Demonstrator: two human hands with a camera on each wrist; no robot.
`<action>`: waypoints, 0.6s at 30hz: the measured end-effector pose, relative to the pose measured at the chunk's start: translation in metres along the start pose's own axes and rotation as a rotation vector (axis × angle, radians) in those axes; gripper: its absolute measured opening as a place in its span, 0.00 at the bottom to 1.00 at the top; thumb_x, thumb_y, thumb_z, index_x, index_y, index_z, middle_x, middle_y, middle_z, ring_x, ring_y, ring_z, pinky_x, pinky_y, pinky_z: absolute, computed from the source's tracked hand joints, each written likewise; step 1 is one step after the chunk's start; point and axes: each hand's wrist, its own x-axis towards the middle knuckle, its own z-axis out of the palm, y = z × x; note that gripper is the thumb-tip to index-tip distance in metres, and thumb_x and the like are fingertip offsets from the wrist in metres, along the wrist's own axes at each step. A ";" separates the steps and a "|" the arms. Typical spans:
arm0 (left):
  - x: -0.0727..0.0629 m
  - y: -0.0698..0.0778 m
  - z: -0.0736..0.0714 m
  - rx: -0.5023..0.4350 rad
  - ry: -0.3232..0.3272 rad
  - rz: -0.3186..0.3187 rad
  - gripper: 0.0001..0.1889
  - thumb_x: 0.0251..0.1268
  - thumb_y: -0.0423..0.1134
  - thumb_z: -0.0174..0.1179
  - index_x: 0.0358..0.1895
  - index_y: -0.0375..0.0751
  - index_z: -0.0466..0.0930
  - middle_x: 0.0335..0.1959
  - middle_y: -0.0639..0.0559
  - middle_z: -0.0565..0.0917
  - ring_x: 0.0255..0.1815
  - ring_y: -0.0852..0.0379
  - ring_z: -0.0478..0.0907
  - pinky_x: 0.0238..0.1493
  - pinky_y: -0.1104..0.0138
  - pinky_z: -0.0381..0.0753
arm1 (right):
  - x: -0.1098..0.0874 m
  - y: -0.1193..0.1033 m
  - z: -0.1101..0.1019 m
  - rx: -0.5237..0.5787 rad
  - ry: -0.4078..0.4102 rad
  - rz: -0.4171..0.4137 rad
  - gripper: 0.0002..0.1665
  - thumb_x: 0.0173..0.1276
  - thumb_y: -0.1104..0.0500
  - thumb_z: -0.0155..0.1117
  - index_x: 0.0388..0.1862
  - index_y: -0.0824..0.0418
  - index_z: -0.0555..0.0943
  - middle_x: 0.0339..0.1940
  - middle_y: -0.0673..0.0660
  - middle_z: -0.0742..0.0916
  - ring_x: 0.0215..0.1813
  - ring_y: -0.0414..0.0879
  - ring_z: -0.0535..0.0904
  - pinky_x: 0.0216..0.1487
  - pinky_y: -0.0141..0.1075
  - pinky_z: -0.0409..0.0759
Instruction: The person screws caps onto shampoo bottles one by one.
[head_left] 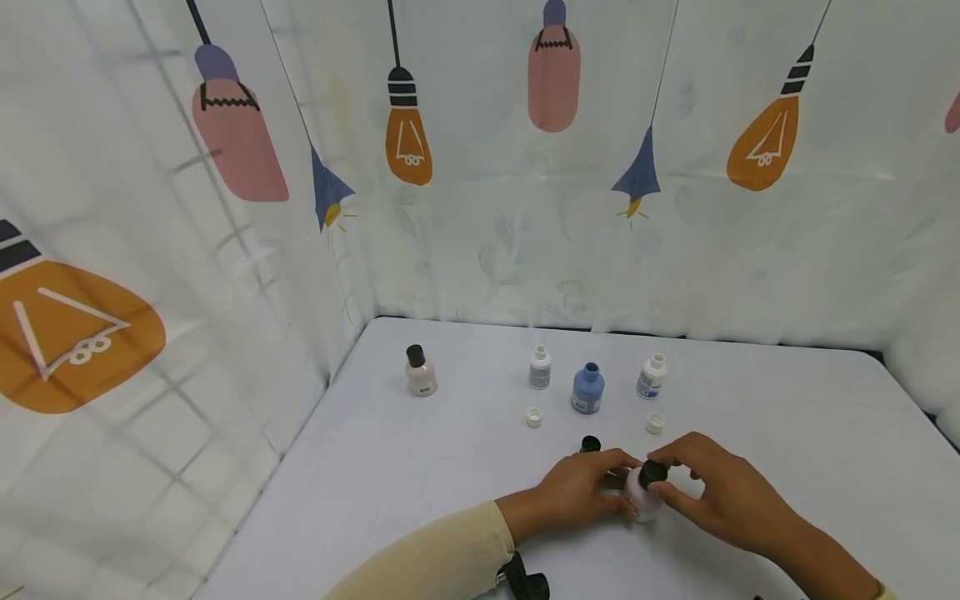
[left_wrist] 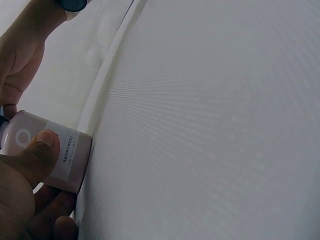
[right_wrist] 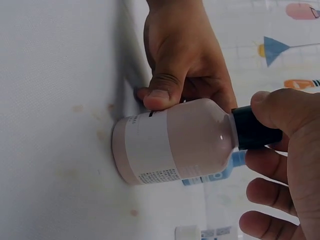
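Counter: white-covered, carries everything; bottles stand upright with nothing around them, so a bumped one could tip or slide.
Right hand: lower right of head view; thumb and fingertips pinch the cap, other fingers off it. Risk: grip slips if the cap is tight or smooth.
Left hand: lower centre; thumb and fingers curled round the bottle body. Risk: too loose, and bottle spins with the cap; a shove toward upper centre could hit what is behind.
Held pink bottle: lower right of centre, between both hands; slightly tilted in head view, base looks to be on the counter. Risk: spill if it tips while uncapped.
Other pink bottle: upper left of the counter, black top on, well apart; low risk.
Blue bottle: centre right, neck uncovered; a knock could spill any contents.
White bottles: either side of blue, necks uncovered; same risk.
Black cap: on held bottle; could cross-thread if turned askew.
Dark cap: just behind left hand, partly hidden, loose or fitted unclear; knuckles could knock it.
White caps: nearer than white bottles; right one near right fingers, could get brushed away.
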 end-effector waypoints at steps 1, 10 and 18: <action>0.000 0.000 0.000 -0.001 0.001 -0.001 0.29 0.64 0.50 0.71 0.67 0.57 0.75 0.60 0.66 0.82 0.58 0.77 0.75 0.59 0.76 0.72 | 0.000 -0.001 0.000 -0.005 -0.001 0.003 0.28 0.54 0.56 0.85 0.51 0.42 0.81 0.47 0.36 0.81 0.41 0.36 0.79 0.34 0.32 0.79; -0.001 0.000 0.000 0.004 -0.003 -0.009 0.29 0.63 0.51 0.71 0.67 0.57 0.75 0.59 0.66 0.83 0.58 0.77 0.76 0.58 0.76 0.72 | -0.003 0.002 -0.001 0.000 -0.018 0.005 0.42 0.55 0.59 0.83 0.68 0.43 0.76 0.54 0.39 0.81 0.39 0.35 0.77 0.32 0.30 0.78; -0.001 0.000 0.000 0.019 -0.003 -0.003 0.29 0.64 0.51 0.71 0.67 0.56 0.74 0.60 0.66 0.82 0.58 0.76 0.76 0.60 0.75 0.72 | -0.002 0.005 -0.002 0.017 -0.013 -0.069 0.35 0.56 0.63 0.81 0.60 0.40 0.81 0.51 0.36 0.82 0.40 0.33 0.77 0.34 0.32 0.80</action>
